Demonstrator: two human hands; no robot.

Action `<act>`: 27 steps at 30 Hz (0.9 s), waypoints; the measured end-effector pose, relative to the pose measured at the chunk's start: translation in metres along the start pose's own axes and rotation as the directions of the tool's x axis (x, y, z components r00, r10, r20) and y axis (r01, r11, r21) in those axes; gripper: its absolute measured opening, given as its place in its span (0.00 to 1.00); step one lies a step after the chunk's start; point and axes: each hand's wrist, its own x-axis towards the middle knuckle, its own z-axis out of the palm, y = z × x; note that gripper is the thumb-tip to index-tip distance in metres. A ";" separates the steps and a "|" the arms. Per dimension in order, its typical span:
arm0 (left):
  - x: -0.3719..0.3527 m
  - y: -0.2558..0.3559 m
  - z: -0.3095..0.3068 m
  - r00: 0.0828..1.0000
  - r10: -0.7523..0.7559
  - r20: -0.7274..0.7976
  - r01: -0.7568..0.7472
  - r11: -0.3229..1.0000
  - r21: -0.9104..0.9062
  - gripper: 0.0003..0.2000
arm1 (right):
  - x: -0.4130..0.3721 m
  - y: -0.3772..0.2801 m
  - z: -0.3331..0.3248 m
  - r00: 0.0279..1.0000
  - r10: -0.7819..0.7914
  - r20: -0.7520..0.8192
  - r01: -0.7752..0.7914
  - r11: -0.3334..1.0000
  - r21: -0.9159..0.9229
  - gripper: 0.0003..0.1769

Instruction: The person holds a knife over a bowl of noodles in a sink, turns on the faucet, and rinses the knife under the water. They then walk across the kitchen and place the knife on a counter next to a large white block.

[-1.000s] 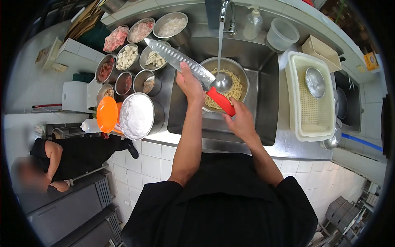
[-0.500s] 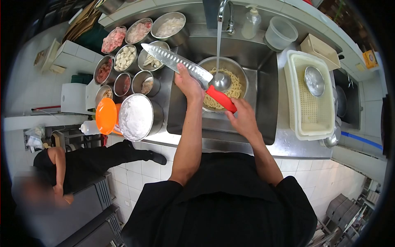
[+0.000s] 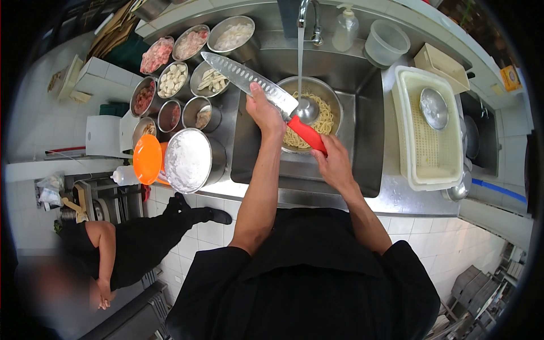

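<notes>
A chef's knife point(image 3: 235, 72) with a dimpled blade and a red handle lies diagonally above the sink point(image 3: 362, 153), its tip pointing up and left. My left hand point(image 3: 265, 111) grips the blade near its middle; some fingers are hidden behind it. Around the rear of the red handle, my right hand point(image 3: 335, 162) is closed. Below the knife, a metal bowl point(image 3: 338, 99) in the sink contains noodles point(image 3: 321, 122) and a round metal piece point(image 3: 306, 110), perhaps a ladle's head. Water from the faucet point(image 3: 302, 17) streams into this bowl.
Several metal containers crowd the left counter, including white powder point(image 3: 187, 161) and raw meat point(image 3: 157, 55). An orange lid point(image 3: 147, 159) stands beside them. On the right sits a cream basket point(image 3: 404, 147) with a metal bowl point(image 3: 434, 109). Another person point(image 3: 136, 249) is at lower left.
The knife and both hands have shifted very slightly right, with the grip unchanged. At lower left, the other person has moved rightward and their arm has changed position. Water keeps running.
</notes>
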 end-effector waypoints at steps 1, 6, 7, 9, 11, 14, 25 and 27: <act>0.000 -0.001 -0.001 1.000 -0.012 0.003 0.012 1.000 0.005 0.15 | 0.000 0.001 0.001 1.000 0.001 -0.003 -0.001 1.000 0.000 0.19; -0.007 -0.010 -0.001 0.999 -0.036 0.011 0.035 0.999 0.036 0.15 | 0.001 0.005 0.008 1.000 -0.012 -0.016 0.010 0.990 -0.140 0.19; -0.010 -0.010 -0.001 0.999 -0.045 0.029 0.044 0.998 0.045 0.15 | 0.002 0.005 0.008 1.000 -0.009 -0.013 0.007 0.990 -0.140 0.19; -0.016 -0.011 -0.002 0.997 -0.057 0.044 0.055 0.997 0.050 0.15 | 0.005 0.007 0.008 0.999 -0.033 -0.043 0.029 0.994 -0.105 0.21; -0.021 -0.011 0.000 0.995 -0.053 0.083 0.040 0.987 0.153 0.15 | 0.006 0.008 0.007 0.999 -0.011 -0.035 0.008 0.995 -0.095 0.21; -0.020 -0.015 -0.010 0.981 -0.094 0.168 0.055 0.972 0.227 0.12 | 0.008 0.006 0.007 0.999 0.041 -0.018 -0.042 0.996 -0.072 0.20; -0.016 -0.004 -0.029 0.834 -0.382 0.397 0.040 0.761 0.647 0.17 | 0.012 0.012 0.010 0.984 0.174 -0.039 -0.178 0.955 -0.238 0.12; -0.017 -0.011 -0.034 0.849 -0.374 0.374 0.054 0.765 0.642 0.17 | 0.017 0.016 0.011 0.982 0.190 -0.017 -0.186 0.934 -0.305 0.12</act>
